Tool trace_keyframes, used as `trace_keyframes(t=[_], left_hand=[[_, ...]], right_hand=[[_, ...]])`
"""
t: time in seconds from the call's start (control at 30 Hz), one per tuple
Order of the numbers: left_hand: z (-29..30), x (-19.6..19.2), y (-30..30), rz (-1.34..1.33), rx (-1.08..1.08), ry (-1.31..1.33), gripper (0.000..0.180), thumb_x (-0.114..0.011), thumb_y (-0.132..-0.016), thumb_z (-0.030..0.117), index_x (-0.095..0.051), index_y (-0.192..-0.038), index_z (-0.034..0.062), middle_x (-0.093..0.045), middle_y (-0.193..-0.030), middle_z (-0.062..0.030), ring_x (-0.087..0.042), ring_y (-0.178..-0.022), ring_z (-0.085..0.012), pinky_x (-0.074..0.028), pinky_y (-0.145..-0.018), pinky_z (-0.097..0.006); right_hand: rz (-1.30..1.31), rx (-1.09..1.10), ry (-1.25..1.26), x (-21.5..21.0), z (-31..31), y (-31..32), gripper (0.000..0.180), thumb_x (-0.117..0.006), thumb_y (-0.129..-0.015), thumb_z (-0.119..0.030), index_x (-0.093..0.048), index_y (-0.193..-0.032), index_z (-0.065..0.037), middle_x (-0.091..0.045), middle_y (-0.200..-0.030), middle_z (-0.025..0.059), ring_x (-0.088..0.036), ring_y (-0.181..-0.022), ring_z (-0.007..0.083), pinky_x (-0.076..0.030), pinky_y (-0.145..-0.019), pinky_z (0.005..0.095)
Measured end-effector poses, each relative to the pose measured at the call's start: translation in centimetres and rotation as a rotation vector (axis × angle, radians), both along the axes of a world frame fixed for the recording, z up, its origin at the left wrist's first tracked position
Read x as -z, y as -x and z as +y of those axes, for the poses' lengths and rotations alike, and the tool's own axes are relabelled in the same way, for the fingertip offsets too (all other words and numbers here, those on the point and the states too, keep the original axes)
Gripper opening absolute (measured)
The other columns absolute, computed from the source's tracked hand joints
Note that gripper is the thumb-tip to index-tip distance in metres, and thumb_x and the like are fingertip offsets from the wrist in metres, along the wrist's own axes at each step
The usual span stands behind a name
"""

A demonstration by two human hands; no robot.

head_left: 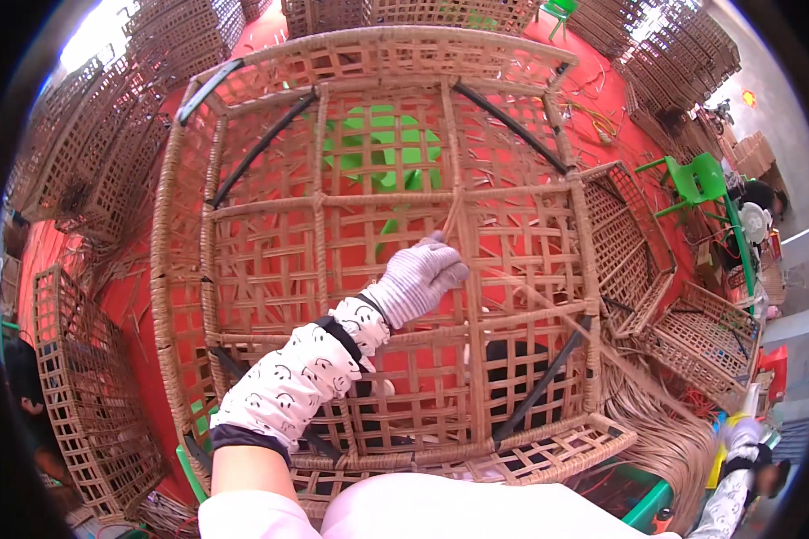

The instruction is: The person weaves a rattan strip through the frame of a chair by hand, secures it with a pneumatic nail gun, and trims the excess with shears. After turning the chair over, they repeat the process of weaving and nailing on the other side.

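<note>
A large brown woven rattan panel [319,199] with a raised rim and black corner braces lies in front of me. My left hand [422,277], in a striped glove and a smiley-patterned sleeve, is closed at its central bar, where a short strip sticks up past the fingers. A long brown weaving strip [548,304] runs from this bar down to the right. Toward its far end, out at the lower right, is my right hand [742,433], also gloved; it looks closed on the strip, though the fingers are small and blurred. The left fingertips are partly hidden.
Under the panel shows a green plastic stool [382,144] on a red floor [589,81]. Loose strips [661,431] lie in a bundle at right. Woven baskets [85,395] stand left, others [625,247] right, with tall stacks behind. A green chair [697,180] stands far right.
</note>
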State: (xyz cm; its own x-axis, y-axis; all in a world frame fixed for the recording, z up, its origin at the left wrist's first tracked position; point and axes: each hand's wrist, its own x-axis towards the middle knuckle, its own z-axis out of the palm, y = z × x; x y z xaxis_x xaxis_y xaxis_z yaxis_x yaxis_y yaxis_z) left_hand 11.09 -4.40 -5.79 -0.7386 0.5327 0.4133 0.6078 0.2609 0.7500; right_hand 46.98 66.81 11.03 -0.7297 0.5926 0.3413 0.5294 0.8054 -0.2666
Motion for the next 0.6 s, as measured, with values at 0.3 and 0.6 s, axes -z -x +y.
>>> trace_keyframes(t=[0.3, 0.6], left_hand=[[-2.1, -2.0, -1.1, -0.395, -0.001, -0.231, 0.014, -0.052, -0.085, 0.009, -0.056, -0.077, -0.0009, -0.056, -0.064, -0.0049, -0.054, -0.066, -0.0128, -0.030, -0.102, -0.032], [-2.5, -4.3, -1.3, -0.776, 0.055, -0.740, 0.011, -0.055, -0.085, 0.011, -0.060, -0.082, 0.0021, -0.061, -0.073, -0.0037, -0.056, -0.068, -0.0107, -0.034, -0.100, -0.030]], right_hand=[[-0.254, -0.908, 0.047, 5.9, -36.7, 33.9, 0.027, -0.055, -0.080, -0.025, -0.058, -0.098, -0.004, -0.060, -0.089, 0.0157, -0.058, -0.085, 0.0326, -0.046, -0.072, 0.0364], [-0.512, -1.490, 0.623, 17.9, -49.7, 46.4, 0.017, -0.055, -0.082, -0.014, -0.054, -0.091, 0.000, -0.061, -0.082, 0.0108, -0.063, -0.070, 0.0196, -0.056, -0.062, 0.0344]])
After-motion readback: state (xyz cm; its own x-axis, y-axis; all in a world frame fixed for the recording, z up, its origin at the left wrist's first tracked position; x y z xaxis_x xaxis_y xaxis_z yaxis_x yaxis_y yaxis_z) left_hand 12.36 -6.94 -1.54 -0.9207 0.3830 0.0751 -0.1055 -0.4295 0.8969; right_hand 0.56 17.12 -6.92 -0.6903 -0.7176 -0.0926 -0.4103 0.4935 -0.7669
